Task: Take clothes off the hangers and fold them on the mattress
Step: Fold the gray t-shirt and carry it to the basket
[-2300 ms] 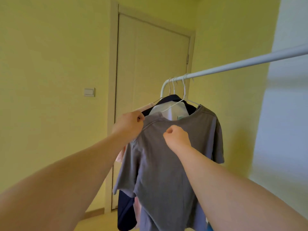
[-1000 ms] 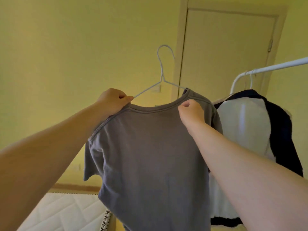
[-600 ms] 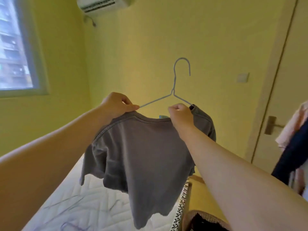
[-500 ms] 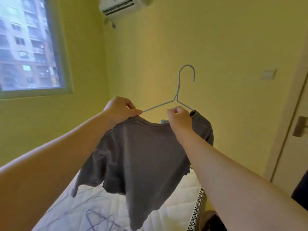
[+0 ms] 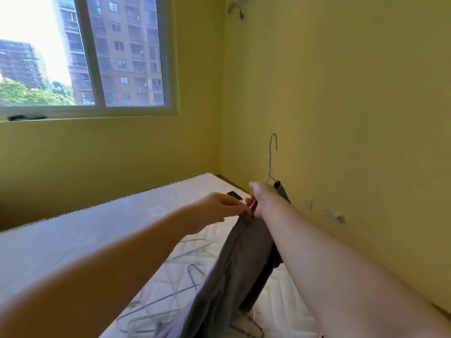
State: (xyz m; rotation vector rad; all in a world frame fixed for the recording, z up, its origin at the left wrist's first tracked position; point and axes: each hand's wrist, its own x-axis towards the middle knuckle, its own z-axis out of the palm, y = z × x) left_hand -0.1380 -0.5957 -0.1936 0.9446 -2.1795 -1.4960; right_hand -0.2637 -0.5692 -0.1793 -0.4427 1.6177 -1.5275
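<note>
Grey shirt (image 5: 244,259), spread wide a moment ago, now hangs edge-on over the mattress (image 5: 122,228) with its hanger (image 5: 271,157) still inside. The left hand (image 5: 219,208) pinches the collar and the right hand (image 5: 262,196) grips the shoulder. Bare hangers (image 5: 170,303) lie below, so unhooking probably comes next.

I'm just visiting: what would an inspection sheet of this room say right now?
Surface: white quilted mattress.
Job's things: grey T-shirt on its wire hanger, hanging from the hands over the mattress.
Clutter: empty wire hangers lying on the mattress; small dark object farther back.
Hands: left hand and right hand both pinch the T-shirt's top.
Cables: a short pipe or cord high on the wall.
Surroundings: yellow walls, window, wall sockets.
</note>
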